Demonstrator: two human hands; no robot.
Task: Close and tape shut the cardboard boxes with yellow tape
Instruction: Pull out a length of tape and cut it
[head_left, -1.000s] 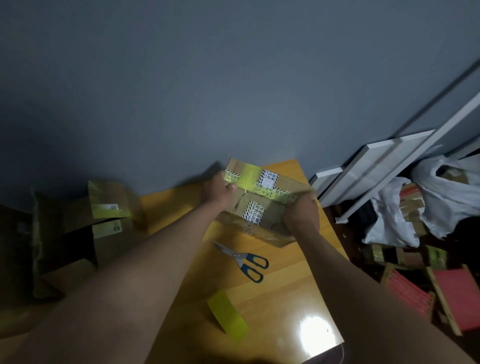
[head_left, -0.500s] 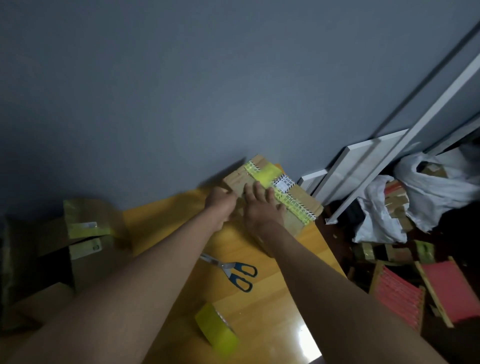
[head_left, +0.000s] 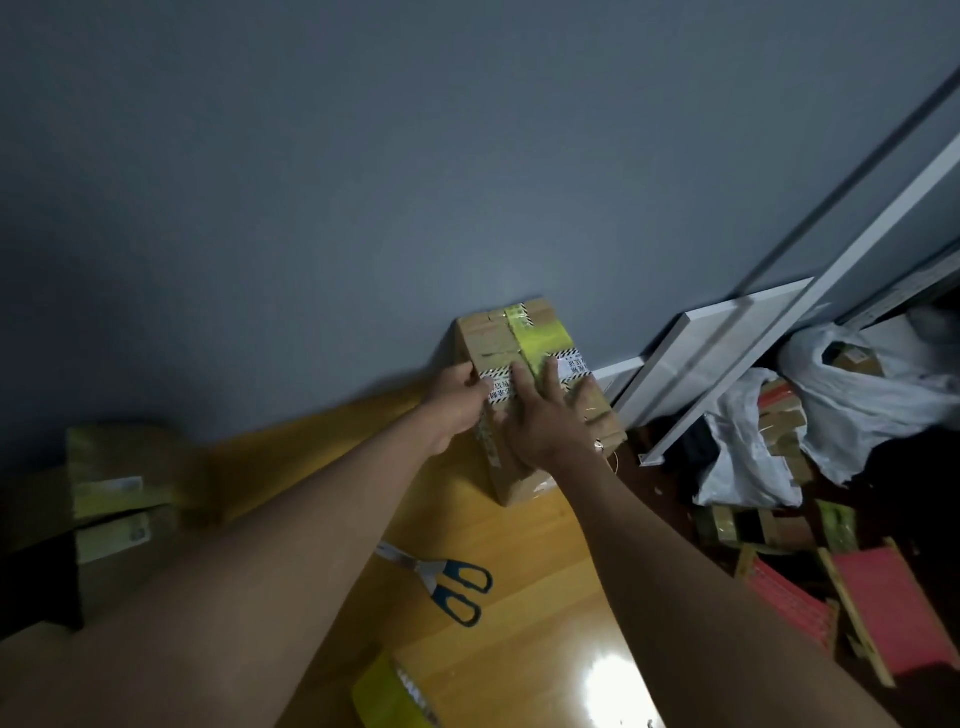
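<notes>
A closed cardboard box (head_left: 493, 338) stands at the far right corner of the wooden table (head_left: 519, 545), against the grey wall. A strip of yellow tape (head_left: 540, 338) runs along its top seam, crossed by white printed labels. My right hand (head_left: 545, 421) lies flat on the box top with fingers straight, pressing on the tape. My left hand (head_left: 457, 400) grips the box's left edge, fingers curled over it. A roll of yellow tape (head_left: 389, 696) lies at the near table edge.
Blue-handled scissors (head_left: 441, 577) lie mid-table. Taped cardboard boxes (head_left: 114, 499) are stacked at the left. Right of the table, on the floor, are white boards (head_left: 727, 338), white plastic bags (head_left: 841, 384), more small boxes and red wood-framed panels (head_left: 893, 613).
The box went from held tilted above the table to standing at the far right corner by the wall. My right hand moved from its right end onto its top.
</notes>
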